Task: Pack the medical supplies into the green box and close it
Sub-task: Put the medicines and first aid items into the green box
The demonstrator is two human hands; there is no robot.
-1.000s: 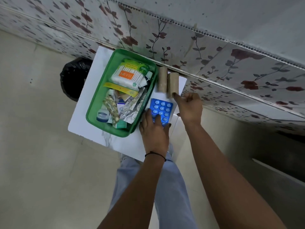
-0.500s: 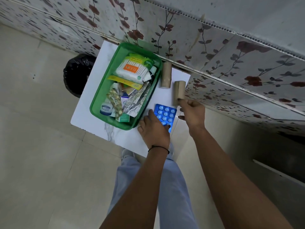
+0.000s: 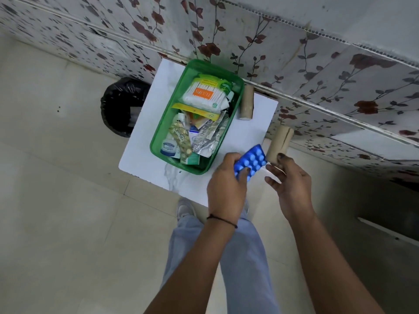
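The green box sits open on a small white table, filled with cotton buds, foil strips, a small jar and other packets. My left hand holds a blue blister pack lifted off the table, just right of the box's near corner. My right hand grips the lower end of a tan bandage roll at the table's right edge, raised and tilted. A second tan roll lies on the table beside the box's right wall.
A black-lined bin stands on the floor left of the table. A floral tiled wall runs right behind the table. My legs and a shoe are below the table's near edge.
My left hand has picked the blue blister pack up off the table. My right hand has drawn one tan roll away from the other toward the right edge and lifted it.
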